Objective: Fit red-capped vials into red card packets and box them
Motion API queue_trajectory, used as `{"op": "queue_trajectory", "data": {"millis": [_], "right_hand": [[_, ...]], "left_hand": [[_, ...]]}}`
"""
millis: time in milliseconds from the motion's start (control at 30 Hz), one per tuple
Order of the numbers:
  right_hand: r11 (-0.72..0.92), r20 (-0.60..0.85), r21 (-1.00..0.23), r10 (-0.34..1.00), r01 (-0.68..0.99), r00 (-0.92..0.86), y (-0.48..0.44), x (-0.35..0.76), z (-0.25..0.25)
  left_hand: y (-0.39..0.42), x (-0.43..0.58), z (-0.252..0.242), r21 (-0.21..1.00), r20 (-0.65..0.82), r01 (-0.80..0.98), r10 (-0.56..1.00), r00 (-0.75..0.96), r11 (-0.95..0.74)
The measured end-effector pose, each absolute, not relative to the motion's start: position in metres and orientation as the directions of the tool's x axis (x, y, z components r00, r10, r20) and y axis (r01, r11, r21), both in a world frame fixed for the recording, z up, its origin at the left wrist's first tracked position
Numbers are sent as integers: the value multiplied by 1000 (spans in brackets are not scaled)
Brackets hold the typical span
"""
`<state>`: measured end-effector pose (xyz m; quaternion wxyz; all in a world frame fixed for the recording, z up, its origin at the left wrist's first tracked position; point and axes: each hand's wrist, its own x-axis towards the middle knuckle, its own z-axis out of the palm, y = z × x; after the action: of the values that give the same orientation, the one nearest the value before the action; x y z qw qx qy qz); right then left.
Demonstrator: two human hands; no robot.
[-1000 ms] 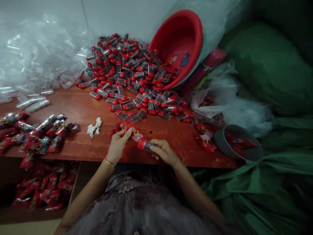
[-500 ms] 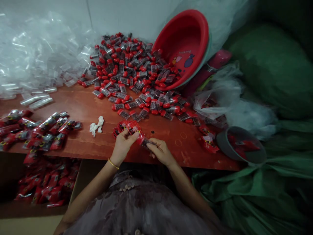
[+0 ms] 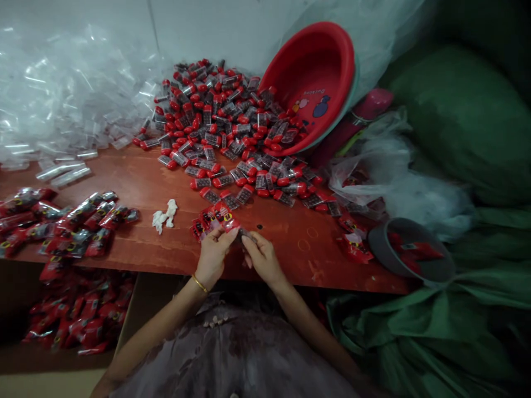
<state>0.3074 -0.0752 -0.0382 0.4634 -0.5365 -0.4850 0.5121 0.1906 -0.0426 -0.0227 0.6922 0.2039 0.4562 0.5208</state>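
Near the table's front edge, my left hand [image 3: 213,255] is closed on a small clear container [image 3: 241,234] with dark contents, most of it hidden by fingers. My right hand [image 3: 262,255] pinches the same container from the other side. Printed red wrappers [image 3: 213,216] lie just beyond my left fingers. A big heap of red-capped clear containers [image 3: 211,121] covers the back of the table.
Clear empty sleeves [image 3: 74,99] are piled back left, wrapped red packs [image 3: 89,218] front left, with more in a box below. A tilted red basin [image 3: 311,83], plastic bags [image 3: 381,160] and grey bowl [image 3: 410,251] stand right. White crumpled tissue [image 3: 165,216] lies left of my hands.
My hands have come closer together, the right one moving left. The container between them now shows less, more covered by the fingers.
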Motion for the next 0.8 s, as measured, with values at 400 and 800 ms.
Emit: {"op": "queue_trajectory", "data": {"millis": [400,800], "right_hand": [[166,279,-845,948,508,155,-78,298,-42],[12,26,-990,994,143,102,-75,294,-39]], "left_hand": [[-43,190,-20,755,-332,-571,939,93,323],[-31,183,-17,760,-328,-521,921,208,389]]}}
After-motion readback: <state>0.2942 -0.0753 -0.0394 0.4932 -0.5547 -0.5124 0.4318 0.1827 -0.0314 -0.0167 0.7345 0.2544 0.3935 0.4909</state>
